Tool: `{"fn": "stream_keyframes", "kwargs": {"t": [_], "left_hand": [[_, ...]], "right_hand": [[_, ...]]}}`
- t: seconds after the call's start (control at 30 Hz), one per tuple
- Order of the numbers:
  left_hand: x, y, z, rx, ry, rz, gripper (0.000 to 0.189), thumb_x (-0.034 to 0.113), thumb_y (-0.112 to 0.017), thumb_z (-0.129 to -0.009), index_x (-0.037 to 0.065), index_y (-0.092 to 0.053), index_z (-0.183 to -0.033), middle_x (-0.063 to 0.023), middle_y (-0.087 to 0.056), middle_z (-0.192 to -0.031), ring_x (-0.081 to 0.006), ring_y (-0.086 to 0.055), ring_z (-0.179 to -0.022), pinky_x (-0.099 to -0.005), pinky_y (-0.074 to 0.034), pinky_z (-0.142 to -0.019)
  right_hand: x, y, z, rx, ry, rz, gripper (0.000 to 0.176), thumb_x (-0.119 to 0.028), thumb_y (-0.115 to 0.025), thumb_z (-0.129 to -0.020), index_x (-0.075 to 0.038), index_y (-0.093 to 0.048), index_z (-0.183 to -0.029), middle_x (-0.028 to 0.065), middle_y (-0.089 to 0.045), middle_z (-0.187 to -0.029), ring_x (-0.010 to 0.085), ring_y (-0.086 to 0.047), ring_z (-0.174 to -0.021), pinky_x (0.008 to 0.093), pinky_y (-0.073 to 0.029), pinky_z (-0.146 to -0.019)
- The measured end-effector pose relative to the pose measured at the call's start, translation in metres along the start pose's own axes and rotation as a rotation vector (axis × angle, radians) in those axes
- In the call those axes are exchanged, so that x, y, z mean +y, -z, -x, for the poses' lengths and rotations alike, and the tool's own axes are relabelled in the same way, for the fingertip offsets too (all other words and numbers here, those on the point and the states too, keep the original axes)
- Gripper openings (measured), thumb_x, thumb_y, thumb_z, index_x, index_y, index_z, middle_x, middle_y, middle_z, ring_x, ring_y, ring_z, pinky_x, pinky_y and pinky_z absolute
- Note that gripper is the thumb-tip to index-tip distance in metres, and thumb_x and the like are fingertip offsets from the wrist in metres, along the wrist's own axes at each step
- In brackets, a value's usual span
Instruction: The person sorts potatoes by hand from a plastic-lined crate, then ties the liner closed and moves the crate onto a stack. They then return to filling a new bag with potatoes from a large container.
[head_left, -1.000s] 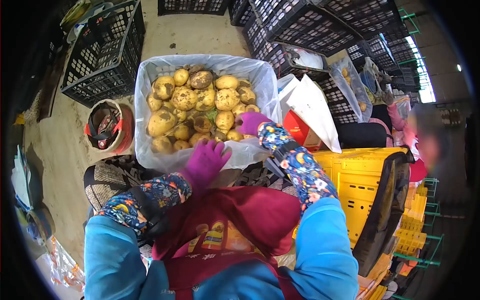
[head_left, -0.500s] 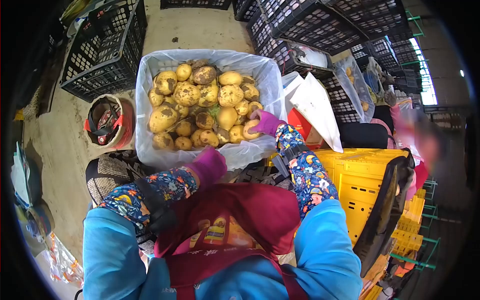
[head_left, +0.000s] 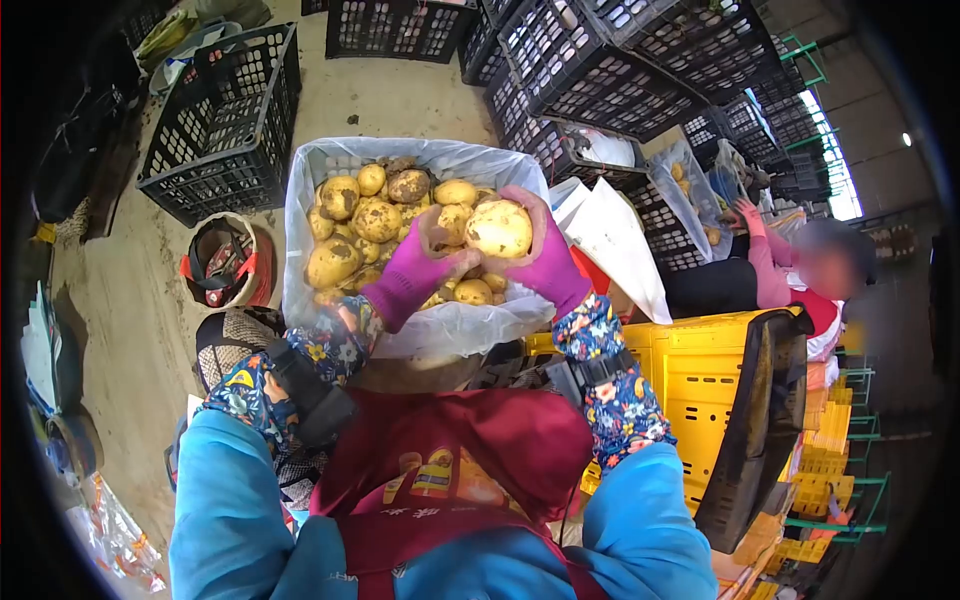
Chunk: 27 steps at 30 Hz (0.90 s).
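Purple gloves at the potato bin: a person holds a large potato [head_left: 498, 228] over the near right corner of a plastic-lined crate [head_left: 300, 200] heaped with soil-flecked potatoes [head_left: 378, 220]. The right hand [head_left: 548, 262] cups it, fingers closed round its far side. The left hand [head_left: 412, 272] presses in opposite, fingers curled against it. So muddy and rounded a load seems best handled with both palms firmly beneath it, low over the heap. A yellow crate [head_left: 700, 370] stands at the right, with a co-worker [head_left: 760, 280] beyond.
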<state>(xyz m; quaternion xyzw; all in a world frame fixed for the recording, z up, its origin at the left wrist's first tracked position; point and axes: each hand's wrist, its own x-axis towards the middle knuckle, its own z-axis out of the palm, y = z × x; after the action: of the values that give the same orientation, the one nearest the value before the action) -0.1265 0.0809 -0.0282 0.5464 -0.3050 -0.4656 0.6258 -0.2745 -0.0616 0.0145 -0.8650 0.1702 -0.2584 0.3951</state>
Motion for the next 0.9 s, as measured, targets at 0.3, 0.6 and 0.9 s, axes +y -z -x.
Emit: {"fn": "stream_keyframes", "kwargs": {"t": [0.3, 0.6, 0.9], "left_hand": [[0.036, 0.012, -0.01, 0.171, 0.029, -0.007, 0.051, 0.042, -0.059, -0.094, -0.002, -0.058, -0.119, -0.0166, -0.067, -0.1, -0.027, -0.066, -0.093, -0.0396, -0.052, -0.084], [0.004, 0.029, -0.021, 0.365, -0.442, -0.999, 0.055, 0.041, -0.061, -0.091, 0.002, -0.052, -0.128, -0.0194, -0.067, -0.102, -0.0378, -0.066, -0.087, -0.0467, -0.052, -0.075], [0.036, 0.036, -0.031, -0.076, -0.336, -0.293, 0.056, 0.032, -0.065, -0.092, 0.001, -0.048, -0.134, -0.015, -0.058, -0.124, -0.0264, -0.061, -0.108, -0.0373, -0.055, -0.079]], "right_hand": [[-0.038, -0.048, 0.011, 0.126, -0.269, -0.633, 0.067, -0.03, -0.068, -0.088, 0.0, -0.04, -0.141, 0.0146, -0.05, -0.135, 0.0211, -0.049, -0.125, 0.0329, -0.038, -0.106], [-0.039, -0.062, 0.008, 0.064, -0.61, -0.939, 0.063, -0.054, -0.031, -0.103, -0.002, -0.046, -0.136, 0.0133, -0.058, -0.123, 0.0241, -0.061, -0.109, 0.0337, -0.051, -0.094], [-0.035, -0.051, -0.006, 0.255, 0.014, -0.11, 0.097, -0.02, -0.088, -0.065, 0.001, -0.034, -0.142, 0.0172, -0.043, -0.139, 0.027, -0.043, -0.131, 0.0373, -0.038, -0.108]]}}
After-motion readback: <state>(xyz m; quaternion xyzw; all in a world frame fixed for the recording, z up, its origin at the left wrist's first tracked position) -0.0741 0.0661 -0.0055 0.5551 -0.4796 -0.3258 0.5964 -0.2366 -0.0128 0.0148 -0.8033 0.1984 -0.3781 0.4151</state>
